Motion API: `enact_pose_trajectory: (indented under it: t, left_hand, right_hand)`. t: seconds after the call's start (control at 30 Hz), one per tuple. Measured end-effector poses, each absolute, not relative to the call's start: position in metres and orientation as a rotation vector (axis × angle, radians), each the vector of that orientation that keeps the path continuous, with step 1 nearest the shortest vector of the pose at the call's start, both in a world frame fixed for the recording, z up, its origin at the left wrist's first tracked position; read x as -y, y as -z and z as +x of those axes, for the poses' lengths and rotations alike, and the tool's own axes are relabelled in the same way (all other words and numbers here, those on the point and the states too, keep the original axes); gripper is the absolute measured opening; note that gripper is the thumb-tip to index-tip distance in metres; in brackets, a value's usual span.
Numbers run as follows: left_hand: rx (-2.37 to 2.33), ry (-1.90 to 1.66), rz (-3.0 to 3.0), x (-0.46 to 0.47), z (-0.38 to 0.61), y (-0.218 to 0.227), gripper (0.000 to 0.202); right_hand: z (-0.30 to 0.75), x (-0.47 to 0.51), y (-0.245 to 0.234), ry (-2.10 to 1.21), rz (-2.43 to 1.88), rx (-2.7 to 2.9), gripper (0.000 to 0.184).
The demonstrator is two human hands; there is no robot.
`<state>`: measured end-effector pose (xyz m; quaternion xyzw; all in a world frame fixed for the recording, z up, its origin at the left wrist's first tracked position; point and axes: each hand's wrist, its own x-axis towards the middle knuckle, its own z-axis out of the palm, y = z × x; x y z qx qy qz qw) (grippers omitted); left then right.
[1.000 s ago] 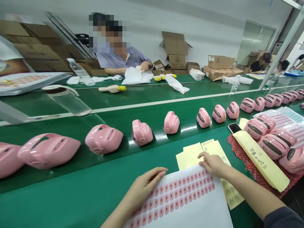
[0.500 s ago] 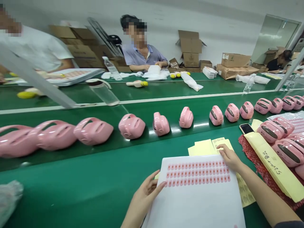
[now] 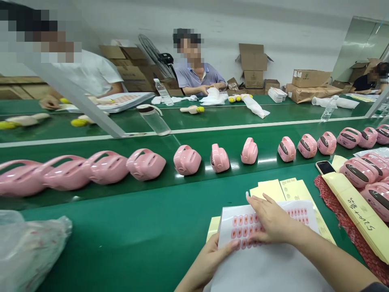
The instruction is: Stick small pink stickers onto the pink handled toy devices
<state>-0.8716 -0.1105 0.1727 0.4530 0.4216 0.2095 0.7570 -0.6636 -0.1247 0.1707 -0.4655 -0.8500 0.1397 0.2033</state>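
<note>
A white sheet carries rows of small pink oval stickers with a red-orange mark on each. My left hand grips the sheet's left edge, its thumb on top and its fingers partly hidden behind. My right hand lies across the sticker rows, covering the middle ones. Its fingers are stretched out and its thumb is apart, low on the rows. One fingertip by the top edge looks pale; I cannot tell whether that is a nail or a small sticker. Yellow sticker sheets lie under and behind the white sheet.
Pink handled housings stand in a row along the green belt. To the right are a phone, a folded yellow bundle and red bubble wrap. A plastic bag sits at left. Co-workers sit across, behind bottles.
My right hand has left the sheet's upper right corner and moved left over the stickers. My left hand still holds the left edge. The view has turned left, showing more of the plastic bag.
</note>
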Motion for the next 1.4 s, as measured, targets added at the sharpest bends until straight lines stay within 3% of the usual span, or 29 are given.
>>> enact_pose_trajectory:
  t: [0.1, 0.3, 0.47, 0.67, 0.87, 1.03, 1.2, 1.4]
  left_hand:
    - [-0.884, -0.416, 1.187, 0.109, -0.876, -0.175, 0.044]
    - [-0.958, -0.385, 1.582, 0.102, -0.886, -0.191, 0.037]
    - [-1.343, -0.649, 2.084, 0.095, -0.892, -0.216, 0.03]
    - [-0.983, -0.006, 2.189, 0.09, -0.863, -0.235, 0.032]
    - [-1.112, -0.061, 2.124, 0.082, -0.879, -0.225, 0.034]
    - [-1.12, -0.071, 2.072, 0.079, -0.894, -0.216, 0.033]
    - [-1.079, -0.005, 2.127, 0.077, -0.901, -0.213, 0.05]
    - [-1.205, -0.178, 2.054, 0.073, -0.91, -0.201, 0.04]
  right_hand:
    - [-0.667, 0.128, -0.174, -0.418, -1.25, 2.377, 0.1]
    - [-0.675, 0.134, -0.171, -0.425, -1.399, 2.361, 0.094]
    - [-0.685, 0.131, -0.169, -0.395, -1.441, 2.387, 0.095]
    - [-0.692, 0.129, -0.177, -0.477, -1.435, 2.435, 0.107]
    - [-0.659, 0.148, -0.185, -0.236, -1.522, 2.382, 0.121]
    - [-0.653, 0.156, -0.166, -0.218, -1.502, 2.392, 0.104]
    - [-0.655, 0.156, -0.158, -0.278, -1.409, 2.33, 0.097]
    - [-0.609, 0.175, -0.147, -0.113, -1.784, 1.446, 0.063]
